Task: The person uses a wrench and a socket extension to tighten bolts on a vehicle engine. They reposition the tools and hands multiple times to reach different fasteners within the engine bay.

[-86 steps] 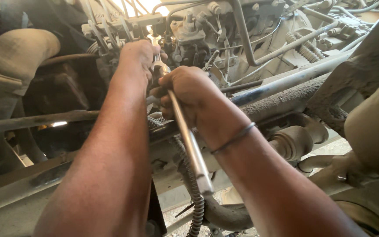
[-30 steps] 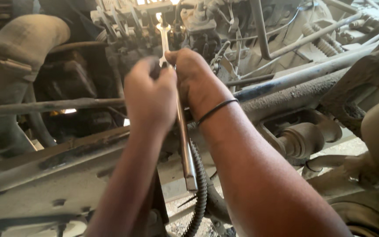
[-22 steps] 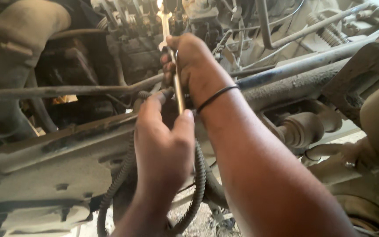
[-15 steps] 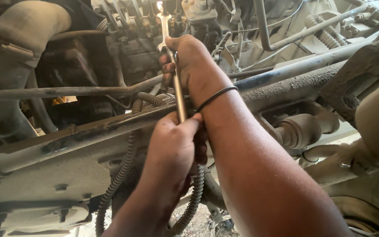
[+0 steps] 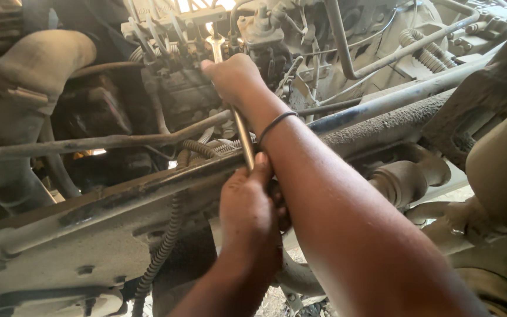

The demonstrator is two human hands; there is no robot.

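- The person is working a long metal wrench into the grimy fuel injection pump, which is serving as the landmark here.
- The right hand is clenching the wrench's upper shaft just below the pump, with a dark band on the wrist.
- The left hand is gripping the wrench's lower end, well below the pump, fingers wrapped around the shaft.
- The wrench head is sitting up among the pump's fittings; whether it is seated on a nut cannot be told.
- Judging by this, the fastener work is underway and nothing is showing as removed yet.
- A corrugated hose is hanging below the pump, and a frame rail is crossing beneath it.
- No containers are showing anywhere.
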